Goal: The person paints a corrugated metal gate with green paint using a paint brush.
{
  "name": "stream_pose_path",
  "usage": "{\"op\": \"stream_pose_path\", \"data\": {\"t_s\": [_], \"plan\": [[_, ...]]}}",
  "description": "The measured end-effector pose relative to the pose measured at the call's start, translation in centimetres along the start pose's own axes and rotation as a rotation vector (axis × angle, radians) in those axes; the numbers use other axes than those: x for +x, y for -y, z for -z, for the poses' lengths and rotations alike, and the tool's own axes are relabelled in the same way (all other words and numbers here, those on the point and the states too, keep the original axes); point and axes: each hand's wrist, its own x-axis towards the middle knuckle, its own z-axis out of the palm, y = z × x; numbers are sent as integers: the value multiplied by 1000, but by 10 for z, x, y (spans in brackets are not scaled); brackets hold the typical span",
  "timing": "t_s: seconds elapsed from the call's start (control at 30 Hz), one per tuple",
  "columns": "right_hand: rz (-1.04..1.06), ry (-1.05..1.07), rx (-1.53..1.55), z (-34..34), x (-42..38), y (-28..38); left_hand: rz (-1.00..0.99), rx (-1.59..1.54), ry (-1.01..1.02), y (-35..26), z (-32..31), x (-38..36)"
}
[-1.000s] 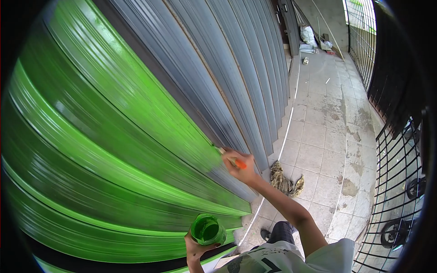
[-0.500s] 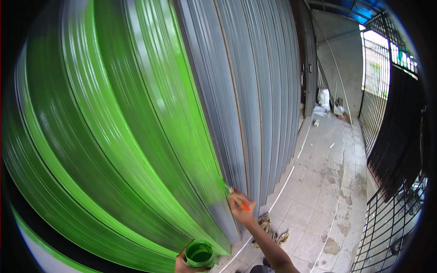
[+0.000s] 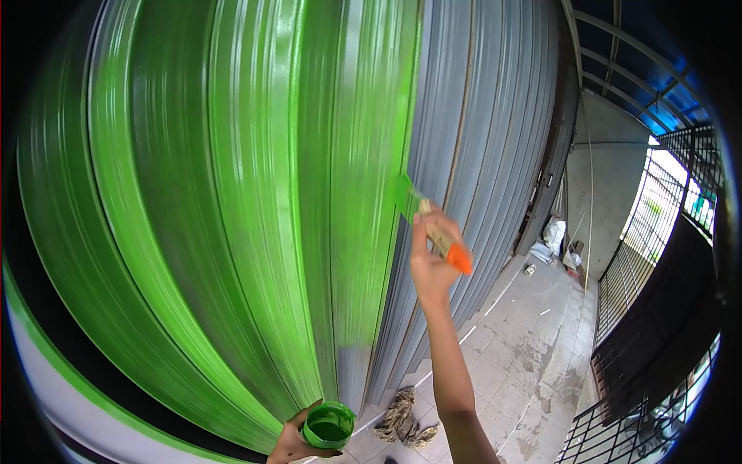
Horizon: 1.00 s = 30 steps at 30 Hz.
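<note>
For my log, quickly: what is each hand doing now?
Left hand: closed, holding green paint cup.
Right hand: closed, holding paintbrush.

Your left hand is cut off by the bottom edge, wrist out of frame. Paint cup hides its fingertips. Your right hand covers the middle of the paintbrush. Bags far down the walkway too small to identify. Left edge of the shutter blurred.
</note>
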Motion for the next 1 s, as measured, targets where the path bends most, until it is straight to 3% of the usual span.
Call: {"op": "stream_pose_path", "data": {"t_s": [0.1,0.17,0.3,0.43,0.6,0.7,0.8,1.0], "plan": [[-22,128,-156,35,-83,-4,9,41,-47,0,2,-5],[-250,242,-157,66,-151,-9,60,23,-81,-2,5,-8],[-440,336,-179,120,-270,-15,104,68,-98,14,14,-15],[-549,426,-284,141,-319,-18,141,82,-84,14,18,-16],[-328,226,-201,101,-214,-3,144,136,-79,15,17,-15],[-123,271,-181,90,-194,-5,150,145,-83,13,17,-17],[39,556,-236,116,-263,-25,190,120,-89,11,17,-20],[-68,1132,-262,187,-377,-21,204,101,-106,22,22,-28]]}}
